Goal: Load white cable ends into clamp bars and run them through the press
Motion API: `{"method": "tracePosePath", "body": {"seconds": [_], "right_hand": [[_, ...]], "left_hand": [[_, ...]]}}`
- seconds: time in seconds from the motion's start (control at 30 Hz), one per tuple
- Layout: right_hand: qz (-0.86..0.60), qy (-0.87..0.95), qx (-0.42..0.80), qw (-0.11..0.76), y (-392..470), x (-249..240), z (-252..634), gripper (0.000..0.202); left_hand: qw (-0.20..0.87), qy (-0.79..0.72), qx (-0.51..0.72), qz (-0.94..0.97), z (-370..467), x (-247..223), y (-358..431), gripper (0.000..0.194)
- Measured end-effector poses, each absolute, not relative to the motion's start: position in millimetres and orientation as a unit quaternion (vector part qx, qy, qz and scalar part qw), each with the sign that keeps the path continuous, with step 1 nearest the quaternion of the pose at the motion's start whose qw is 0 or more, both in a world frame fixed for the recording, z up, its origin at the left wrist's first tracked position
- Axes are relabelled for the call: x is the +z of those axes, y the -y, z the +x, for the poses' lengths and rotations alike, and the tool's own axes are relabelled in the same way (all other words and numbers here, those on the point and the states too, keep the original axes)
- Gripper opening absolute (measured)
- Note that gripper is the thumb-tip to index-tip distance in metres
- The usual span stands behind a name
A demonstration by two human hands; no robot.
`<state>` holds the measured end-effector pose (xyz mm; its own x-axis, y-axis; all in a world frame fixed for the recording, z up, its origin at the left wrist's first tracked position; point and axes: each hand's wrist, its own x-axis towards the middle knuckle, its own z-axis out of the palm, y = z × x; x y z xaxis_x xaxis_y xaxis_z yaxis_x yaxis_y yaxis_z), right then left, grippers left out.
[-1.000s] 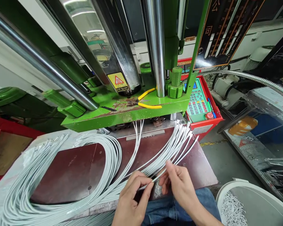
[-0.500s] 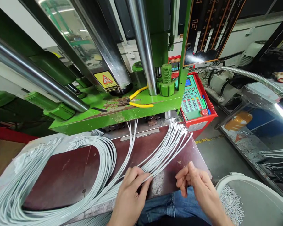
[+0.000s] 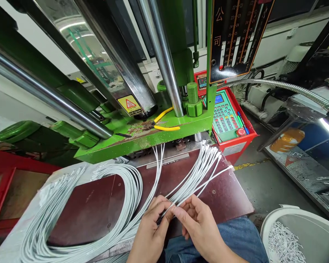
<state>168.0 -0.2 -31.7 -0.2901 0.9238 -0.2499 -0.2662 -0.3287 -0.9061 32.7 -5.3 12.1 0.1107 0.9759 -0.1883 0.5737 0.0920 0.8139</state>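
Head view: left hand (image 3: 153, 228) and right hand (image 3: 201, 226) pinch white cable (image 3: 215, 175).

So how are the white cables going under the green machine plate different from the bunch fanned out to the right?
The fanned bunch has many cables, but the group under the plate has only a few. The fanned bunch's ends are in plain sight; the few cables' ends are hidden under the green machine plate. Both are thin and white, and both lie across the brown tabletop.
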Motion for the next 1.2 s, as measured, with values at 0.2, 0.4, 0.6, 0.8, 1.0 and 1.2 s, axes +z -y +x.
{"method": "tracePosePath", "body": {"seconds": [0.2,0.4,0.6,0.8,1.0,1.2], "right_hand": [[-0.444,0.374,0.657,0.481,-19.3,-27.0,177.7,0.051],[-0.482,0.303,0.600,0.562,-44.0,-23.5,237.3,0.053],[-0.478,0.318,0.612,0.544,-31.1,-27.0,250.2,0.051],[-0.463,0.345,0.647,0.498,-18.0,-21.8,244.3,0.048],[-0.413,0.391,0.745,0.349,6.4,-27.7,210.0,0.050],[-0.379,0.355,0.727,0.450,1.3,-26.7,170.1,0.037]], "left_hand": [[0.406,-0.615,0.229,0.635,30.5,18.0,8.0,0.031],[0.339,-0.640,0.233,0.649,33.3,12.0,9.6,0.027],[0.146,-0.605,0.201,0.757,40.4,-21.1,8.5,0.010],[0.120,-0.597,0.176,0.774,42.2,-21.3,7.4,0.018],[0.335,-0.643,0.200,0.659,34.6,7.0,5.6,0.021],[0.479,-0.626,0.192,0.584,32.2,25.5,4.4,0.034]]}}
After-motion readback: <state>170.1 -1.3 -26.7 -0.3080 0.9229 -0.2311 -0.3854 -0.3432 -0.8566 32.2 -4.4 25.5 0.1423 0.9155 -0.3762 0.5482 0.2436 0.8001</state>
